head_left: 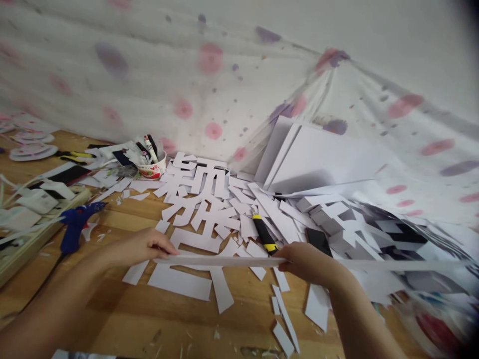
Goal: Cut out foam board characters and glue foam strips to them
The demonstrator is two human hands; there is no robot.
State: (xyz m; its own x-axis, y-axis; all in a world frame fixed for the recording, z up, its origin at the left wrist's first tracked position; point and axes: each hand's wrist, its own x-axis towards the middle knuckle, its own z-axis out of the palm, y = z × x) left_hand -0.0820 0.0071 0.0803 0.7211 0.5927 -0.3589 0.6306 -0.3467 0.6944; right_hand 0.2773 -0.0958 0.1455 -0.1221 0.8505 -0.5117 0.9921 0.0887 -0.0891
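A long white strip (224,261) of card or thin board is stretched level between my two hands, above the wooden table. My left hand (153,245) pinches its left end. Further along, my right hand (305,260) grips the strip, which runs on past it toward the right edge of the view. Below and behind the strip lie white cut-out character shapes (198,240), partly covered by it. A yellow and black utility knife (264,234) rests on the scraps just beyond my right hand. Beside it is a dark flat object (318,241).
At left, a blue glue gun (73,229) lies by a tray (33,244) with plugs and cables. A cup (152,167) of pens stands at the back. Large white boards (314,157) lean on the polka-dot sheet. Folded strips (337,219) pile at right. Scraps litter the wooden table (123,319).
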